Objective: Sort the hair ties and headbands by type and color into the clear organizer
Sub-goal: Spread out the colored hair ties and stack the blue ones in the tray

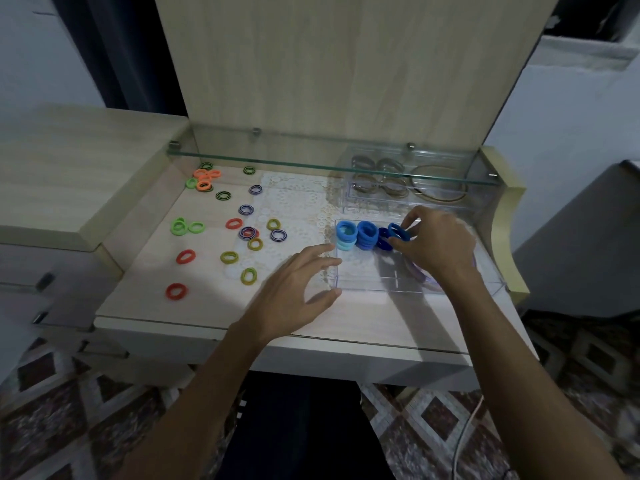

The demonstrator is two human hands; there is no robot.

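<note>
The right hand (438,242) pinches a dark blue fabric hair tie (398,232) over the clear plastic organizer (363,287), whose left wall the loose-fingered left hand (294,285) steadies; dropped carelessly, it could topple the upright blue stacks (358,235) beside it.

Dim room; a bright pool lights the pale wooden desk top (214,306), perhaps from above; edges bend and blur.

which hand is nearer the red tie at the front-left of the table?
Left. The left hand hovers open to the right of the red hair tie, by the clear organizer; the right hand is farther right, pinching a dark blue tie.
</note>
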